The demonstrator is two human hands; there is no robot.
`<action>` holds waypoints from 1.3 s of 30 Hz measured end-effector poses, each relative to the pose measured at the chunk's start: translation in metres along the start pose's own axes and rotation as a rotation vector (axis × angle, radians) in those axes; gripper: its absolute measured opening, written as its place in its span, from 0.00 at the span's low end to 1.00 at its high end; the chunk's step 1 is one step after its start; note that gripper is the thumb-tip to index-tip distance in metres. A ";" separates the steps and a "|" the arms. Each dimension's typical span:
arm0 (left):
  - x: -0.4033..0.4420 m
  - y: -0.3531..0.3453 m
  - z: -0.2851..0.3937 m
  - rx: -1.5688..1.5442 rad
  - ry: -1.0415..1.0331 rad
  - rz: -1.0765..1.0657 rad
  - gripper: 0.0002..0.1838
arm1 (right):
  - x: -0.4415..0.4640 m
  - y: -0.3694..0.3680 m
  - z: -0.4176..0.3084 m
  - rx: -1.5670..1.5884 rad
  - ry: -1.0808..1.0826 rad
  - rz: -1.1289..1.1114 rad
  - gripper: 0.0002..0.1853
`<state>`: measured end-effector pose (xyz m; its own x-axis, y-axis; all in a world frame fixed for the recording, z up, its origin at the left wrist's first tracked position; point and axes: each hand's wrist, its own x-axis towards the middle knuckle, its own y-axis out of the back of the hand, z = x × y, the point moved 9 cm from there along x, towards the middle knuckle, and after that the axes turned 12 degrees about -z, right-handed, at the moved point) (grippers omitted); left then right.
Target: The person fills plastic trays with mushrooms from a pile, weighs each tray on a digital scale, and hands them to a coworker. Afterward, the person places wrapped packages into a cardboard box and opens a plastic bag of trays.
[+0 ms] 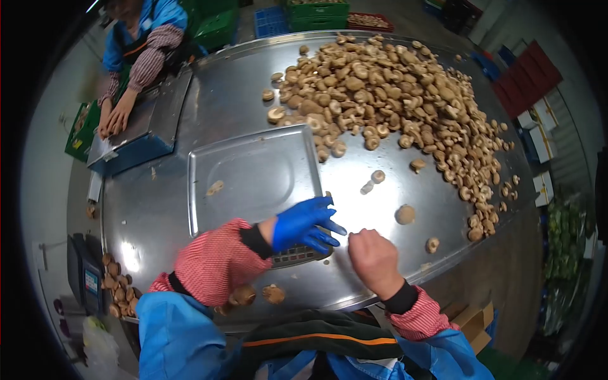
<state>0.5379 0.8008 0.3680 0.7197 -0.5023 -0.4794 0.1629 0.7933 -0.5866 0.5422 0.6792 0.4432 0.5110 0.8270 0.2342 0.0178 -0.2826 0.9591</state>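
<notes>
My left hand (305,226), in a blue glove, reaches over the near right corner of a metal tray (253,168) with its fingers stretched out and nothing in them. Bare and curled closed, my right hand (373,258) is just to the right of the gloved fingertips; whether anything is inside is hidden. Under my left hand a dark keypad (294,256) shows at the tray's near edge. A small brown scrap (215,188) lies in the tray. Loose mushrooms lie nearby, one with a broad cap (405,215) to the right and another (273,293) by my left sleeve.
A large mushroom heap (386,88) covers the far right of the steel table (152,209). At the far left a co-worker's hands (117,117) rest on a metal box (136,149). More mushrooms (118,288) and a dark device with a screen (88,278) stand at the left edge.
</notes>
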 end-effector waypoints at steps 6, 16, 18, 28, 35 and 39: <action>0.073 -0.033 0.010 0.237 0.051 -0.098 0.20 | -0.015 0.044 0.103 -0.062 -0.362 -0.034 0.46; 0.143 0.129 0.021 -0.179 -0.023 0.924 0.58 | -0.125 -0.061 0.358 0.787 -0.931 0.130 0.14; 0.154 0.166 0.028 -0.115 -0.069 1.015 0.62 | -0.119 -0.043 0.375 0.343 -0.957 0.136 0.14; 0.193 0.171 0.128 0.661 -0.331 1.197 0.73 | -0.003 -0.095 0.392 0.275 -0.765 0.121 0.14; 0.224 0.148 0.131 1.021 -0.431 0.752 0.78 | 0.095 -0.125 0.361 0.400 -0.685 0.183 0.12; 0.236 0.124 0.132 0.985 -0.390 0.626 0.74 | 0.131 -0.132 0.355 0.391 -0.534 0.106 0.12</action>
<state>0.8168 0.8263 0.2680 0.9828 0.0605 -0.1745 0.0351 0.8664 0.4981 0.9115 0.6522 0.2905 0.8803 0.4597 0.1171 0.2026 -0.5875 0.7834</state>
